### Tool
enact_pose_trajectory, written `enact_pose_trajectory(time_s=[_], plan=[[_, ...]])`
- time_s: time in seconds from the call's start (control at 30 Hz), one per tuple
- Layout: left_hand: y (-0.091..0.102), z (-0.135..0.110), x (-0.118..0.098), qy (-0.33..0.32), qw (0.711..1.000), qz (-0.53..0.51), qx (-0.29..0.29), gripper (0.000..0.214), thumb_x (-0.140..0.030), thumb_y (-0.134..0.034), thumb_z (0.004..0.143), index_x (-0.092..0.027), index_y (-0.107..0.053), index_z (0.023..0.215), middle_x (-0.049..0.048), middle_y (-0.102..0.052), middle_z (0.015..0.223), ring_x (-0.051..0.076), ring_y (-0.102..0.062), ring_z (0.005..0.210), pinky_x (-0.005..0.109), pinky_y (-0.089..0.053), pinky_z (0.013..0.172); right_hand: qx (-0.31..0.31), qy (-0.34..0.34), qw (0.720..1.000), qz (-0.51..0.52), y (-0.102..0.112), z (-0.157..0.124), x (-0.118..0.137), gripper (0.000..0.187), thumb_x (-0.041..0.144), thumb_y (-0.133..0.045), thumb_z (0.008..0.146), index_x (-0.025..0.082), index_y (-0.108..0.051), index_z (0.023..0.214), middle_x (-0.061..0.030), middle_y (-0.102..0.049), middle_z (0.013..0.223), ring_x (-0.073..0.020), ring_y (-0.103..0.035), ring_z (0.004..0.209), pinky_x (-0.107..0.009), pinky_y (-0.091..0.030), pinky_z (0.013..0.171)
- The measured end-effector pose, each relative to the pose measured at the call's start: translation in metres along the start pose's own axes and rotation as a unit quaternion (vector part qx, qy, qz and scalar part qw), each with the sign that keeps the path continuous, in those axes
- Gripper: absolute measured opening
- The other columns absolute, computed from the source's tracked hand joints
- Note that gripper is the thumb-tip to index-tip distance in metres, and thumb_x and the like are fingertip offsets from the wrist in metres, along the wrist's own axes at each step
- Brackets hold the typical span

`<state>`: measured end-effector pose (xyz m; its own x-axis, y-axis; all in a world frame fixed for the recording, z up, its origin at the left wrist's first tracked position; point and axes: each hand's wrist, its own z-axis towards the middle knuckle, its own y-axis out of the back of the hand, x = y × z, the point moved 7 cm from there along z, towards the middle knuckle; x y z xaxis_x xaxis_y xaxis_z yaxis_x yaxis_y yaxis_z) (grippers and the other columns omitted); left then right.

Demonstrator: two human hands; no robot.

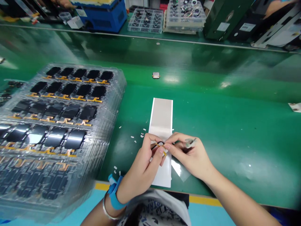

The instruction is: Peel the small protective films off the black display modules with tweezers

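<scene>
Green matted desk [225, 131], glossy under overhead light, yellow edge strip [202, 201] along the near side. At the far side, beyond a thin metal rail [150, 37], stand a blue case [101, 17] and clear trays of small parts [145, 20].

Left of centre, stacked clear plastic trays [117, 84] hold rows of black display modules [80, 111], each with an orange flex cable [80, 98]; the nearest rows are blurred.

Centre: a white backing strip [161, 116] lies lengthwise on the desk, both hands over its near half. Left hand [141, 169] closed in a pinch, thumb and fingers gripping a small black part with orange flex [160, 144], held just above the strip. Right hand [190, 157] also closed, its fingertips [168, 146] pinching the same part from the other side. A small clear tab [191, 142] shows at the right hand's fingers; hold unclear.

Clear film piece [180, 169] lies just beside the strip. White flecks [131, 137] are scattered left of it. Single small module [155, 75] rests farther up the desk. Left wrist: blue wrist strap [115, 193], silver bangle [107, 208].
</scene>
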<state>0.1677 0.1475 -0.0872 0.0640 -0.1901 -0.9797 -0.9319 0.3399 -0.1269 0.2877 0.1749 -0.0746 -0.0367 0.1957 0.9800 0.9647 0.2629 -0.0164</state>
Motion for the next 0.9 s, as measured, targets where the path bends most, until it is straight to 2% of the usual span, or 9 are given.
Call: enact_pose_trajectory(time_s=[0.1,0.23,0.33,0.47,0.53,0.63,0.7,0.77,0.9], plan=[[0.000,0.000,0.003,0.001,1.000,-0.006,0.001,0.014,-0.039,-0.041,0.104,-0.026,-0.040,0.104,-0.0067,-0.042,0.072,0.009,-0.041,0.064,0.022,-0.034,0.059,0.006,-0.021,1.000,0.011,0.000,0.000,-0.004,0.024,0.041,-0.076,0.079,0.018,-0.069,0.075,0.0049,-0.050,0.048,-0.0084,-0.042,0.040,-0.023,-0.030,0.040],[0.002,0.000,0.005,-0.001,1.000,-0.002,-0.007,0.014,-0.038,-0.046,0.103,-0.026,-0.040,0.103,-0.0056,-0.044,0.078,0.008,-0.041,0.063,0.021,-0.034,0.056,-0.005,-0.027,0.999,0.022,0.001,0.000,-0.007,0.025,0.041,-0.078,0.076,0.017,-0.069,0.073,0.0042,-0.052,0.050,-0.0064,-0.034,0.041,-0.022,-0.023,0.039],[0.004,0.000,0.005,-0.002,1.000,0.014,-0.022,0.014,-0.037,-0.048,0.102,-0.026,-0.040,0.104,-0.0040,-0.048,0.086,0.007,-0.042,0.062,0.020,-0.035,0.055,-0.004,-0.029,0.999,0.035,0.000,0.001,-0.008,0.024,0.039,-0.077,0.077,0.017,-0.068,0.071,0.0036,-0.053,0.052,-0.0058,-0.031,0.043,-0.022,-0.021,0.040],[0.004,0.001,0.002,-0.016,0.999,0.023,-0.031,0.010,-0.033,-0.048,0.103,-0.026,-0.040,0.104,-0.0055,-0.050,0.076,0.008,-0.046,0.061,0.020,-0.036,0.055,-0.016,-0.016,1.000,0.016,0.000,0.001,-0.007,0.020,0.034,-0.074,0.079,0.017,-0.067,0.072,0.0043,-0.054,0.052,-0.0051,-0.031,0.042,-0.021,-0.022,0.040],[0.008,0.002,-0.001,-0.041,0.996,0.044,-0.061,0.008,-0.029,-0.048,0.103,-0.027,-0.040,0.106,-0.0047,-0.055,0.077,0.009,-0.051,0.065,0.020,-0.040,0.056,-0.042,0.016,0.999,-0.013,0.003,-0.001,-0.002,0.015,0.029,-0.071,0.082,0.017,-0.067,0.074,0.0031,-0.057,0.057,-0.0054,-0.036,0.043,-0.021,-0.024,0.040],[0.014,0.003,-0.011,-0.115,0.982,0.099,-0.116,0.008,-0.022,-0.051,0.101,-0.026,-0.046,0.107,0.0005,-0.063,0.097,0.012,-0.061,0.083,0.023,-0.049,0.072,-0.091,0.110,0.986,-0.083,0.008,-0.009,0.013,0.010,0.022,-0.066,0.085,0.017,-0.067,0.077,0.0016,-0.059,0.067,-0.0055,-0.042,0.048,-0.021,-0.028,0.043],[0.014,0.003,-0.016,-0.148,0.975,0.116,-0.120,0.009,-0.020,-0.052,0.100,-0.026,-0.049,0.107,0.0024,-0.064,0.107,0.014,-0.064,0.096,0.027,-0.051,0.083,-0.113,0.173,0.969,-0.137,0.008,-0.015,0.023,0.009,0.018,-0.065,0.086,0.017,-0.067,0.078,0.0033,-0.053,0.064,-0.0058,-0.041,0.049,-0.021,-0.030,0.045],[0.014,0.004,-0.018,-0.156,0.974,0.117,-0.118,0.011,-0.018,-0.051,0.100,-0.026,-0.051,0.107,0.0027,-0.066,0.109,0.014,-0.065,0.100,0.028,-0.052,0.086,-0.127,0.218,0.951,-0.180,0.007,-0.020,0.029,0.008,0.014,-0.064,0.087,0.017,-0.068,0.080,0.0042,-0.050,0.063,-0.0059,-0.039,0.050,-0.022,-0.031,0.046],[0.015,0.003,-0.022,-0.167,0.970,0.120,-0.131,0.009,-0.016,-0.053,0.099,-0.024,-0.055,0.102,0.0032,-0.068,0.111,0.015,-0.065,0.106,0.028,-0.051,0.090,-0.135,0.271,0.925,-0.231,0.004,-0.024,0.034,0.008,0.009,-0.065,0.086,0.016,-0.067,0.087,0.0018,-0.057,0.071,-0.0055,-0.040,0.052,-0.021,-0.033,0.048]])
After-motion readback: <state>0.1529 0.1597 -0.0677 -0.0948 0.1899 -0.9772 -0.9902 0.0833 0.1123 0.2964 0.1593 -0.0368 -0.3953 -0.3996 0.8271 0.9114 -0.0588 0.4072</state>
